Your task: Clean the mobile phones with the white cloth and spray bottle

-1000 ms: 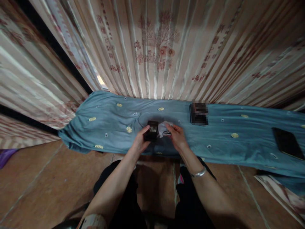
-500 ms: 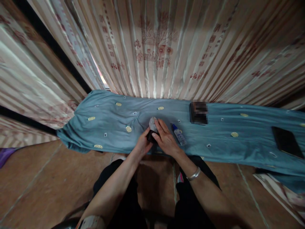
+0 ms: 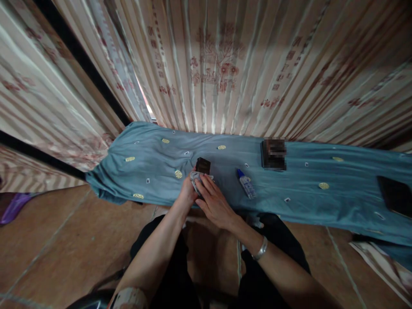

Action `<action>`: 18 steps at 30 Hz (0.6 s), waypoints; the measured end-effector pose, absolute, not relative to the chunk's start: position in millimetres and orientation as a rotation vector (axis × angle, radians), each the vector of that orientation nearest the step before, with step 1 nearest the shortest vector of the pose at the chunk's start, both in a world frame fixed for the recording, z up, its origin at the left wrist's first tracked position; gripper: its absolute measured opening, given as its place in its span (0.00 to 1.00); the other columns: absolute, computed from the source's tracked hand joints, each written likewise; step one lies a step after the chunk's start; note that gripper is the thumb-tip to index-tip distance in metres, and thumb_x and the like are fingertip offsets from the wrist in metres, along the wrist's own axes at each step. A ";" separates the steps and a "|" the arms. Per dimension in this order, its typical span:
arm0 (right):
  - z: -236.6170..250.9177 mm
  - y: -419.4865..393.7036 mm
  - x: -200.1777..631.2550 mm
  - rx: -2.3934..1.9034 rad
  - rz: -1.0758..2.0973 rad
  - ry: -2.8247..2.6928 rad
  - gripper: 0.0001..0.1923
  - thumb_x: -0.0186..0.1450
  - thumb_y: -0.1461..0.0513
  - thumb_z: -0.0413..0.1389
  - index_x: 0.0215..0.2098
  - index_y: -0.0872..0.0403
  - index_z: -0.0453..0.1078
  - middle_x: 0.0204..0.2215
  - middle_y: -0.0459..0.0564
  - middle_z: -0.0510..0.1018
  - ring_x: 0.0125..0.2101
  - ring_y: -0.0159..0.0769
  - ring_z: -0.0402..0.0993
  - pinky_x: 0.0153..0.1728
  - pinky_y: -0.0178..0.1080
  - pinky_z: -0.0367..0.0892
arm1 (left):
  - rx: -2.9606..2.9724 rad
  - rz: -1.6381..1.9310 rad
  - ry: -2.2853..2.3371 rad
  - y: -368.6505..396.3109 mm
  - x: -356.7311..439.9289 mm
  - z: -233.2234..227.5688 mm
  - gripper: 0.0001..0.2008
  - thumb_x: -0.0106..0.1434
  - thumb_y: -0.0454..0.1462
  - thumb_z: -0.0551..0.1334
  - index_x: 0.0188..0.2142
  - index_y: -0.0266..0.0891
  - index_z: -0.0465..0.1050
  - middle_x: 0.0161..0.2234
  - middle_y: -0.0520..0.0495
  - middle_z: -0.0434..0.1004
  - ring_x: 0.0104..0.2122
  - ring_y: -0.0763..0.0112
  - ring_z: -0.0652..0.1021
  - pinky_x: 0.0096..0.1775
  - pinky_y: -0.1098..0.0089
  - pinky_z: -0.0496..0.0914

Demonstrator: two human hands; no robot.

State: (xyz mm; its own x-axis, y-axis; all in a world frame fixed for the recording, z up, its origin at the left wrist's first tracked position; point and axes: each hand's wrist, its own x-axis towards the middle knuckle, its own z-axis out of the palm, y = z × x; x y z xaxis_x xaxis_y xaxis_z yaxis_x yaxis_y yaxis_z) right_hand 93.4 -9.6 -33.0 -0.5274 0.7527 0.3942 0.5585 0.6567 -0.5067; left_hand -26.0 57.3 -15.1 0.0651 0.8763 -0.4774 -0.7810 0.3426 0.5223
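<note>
Over the near edge of the covered surface, my left hand [image 3: 187, 191] is closed around a small dark, boxy object [image 3: 203, 165], whose upper end sticks out beyond the fingers. A crumpled light grey cloth [image 3: 195, 177] lies over the lower part of that object. My right hand [image 3: 215, 202] presses the cloth against it with bent fingers. What exactly the dark object is, I cannot make out. To the right of my hands a clear bottle with a blue cap [image 3: 246, 184] lies on its side.
A teal patterned cloth [image 3: 154, 167] covers the long bench-like surface. On it are a dark, partly pixelated block [image 3: 273, 154] at the back and a flat black object [image 3: 395, 195] at the far right. Pleated curtains [image 3: 219, 107] hang behind. Tiled floor [image 3: 58, 231] lies in front.
The dark object has turned in my left hand, its bare end now pointing away from me. The grey cloth has come to the nearer end, with my right hand over it. The view has shifted slightly.
</note>
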 end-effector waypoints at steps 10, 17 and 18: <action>-24.8 12.5 111.5 -1.197 0.442 -2.156 0.28 0.74 0.56 0.43 0.69 0.59 0.55 0.70 0.62 0.56 0.70 0.45 0.51 0.68 0.53 0.54 | 0.216 1.380 0.897 36.4 -2.0 -13.2 0.12 0.67 0.40 0.58 0.39 0.34 0.78 0.41 0.43 0.83 0.54 0.65 0.76 0.60 0.67 0.64; -24.7 31.1 119.7 -1.312 0.437 -2.037 0.28 0.74 0.56 0.43 0.68 0.58 0.57 0.67 0.61 0.62 0.67 0.44 0.58 0.67 0.52 0.57 | 0.478 1.358 1.066 27.3 5.6 -12.9 0.10 0.66 0.36 0.58 0.38 0.35 0.79 0.43 0.40 0.83 0.57 0.58 0.75 0.61 0.63 0.64; -25.4 30.9 118.9 -1.311 0.432 -2.032 0.28 0.74 0.56 0.43 0.69 0.56 0.56 0.67 0.60 0.61 0.68 0.44 0.57 0.67 0.52 0.57 | 0.516 1.368 1.095 27.2 4.4 -12.9 0.10 0.65 0.36 0.59 0.38 0.35 0.79 0.43 0.39 0.83 0.57 0.57 0.74 0.61 0.63 0.63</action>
State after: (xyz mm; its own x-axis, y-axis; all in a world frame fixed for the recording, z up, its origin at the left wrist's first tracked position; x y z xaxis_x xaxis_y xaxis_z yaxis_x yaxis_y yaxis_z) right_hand 118.9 30.9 -25.4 -0.2690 0.8946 0.3569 0.6716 0.4399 -0.5962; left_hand 4.4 27.2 -12.9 -0.1532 0.9367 -0.3150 -0.5127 0.1971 0.8356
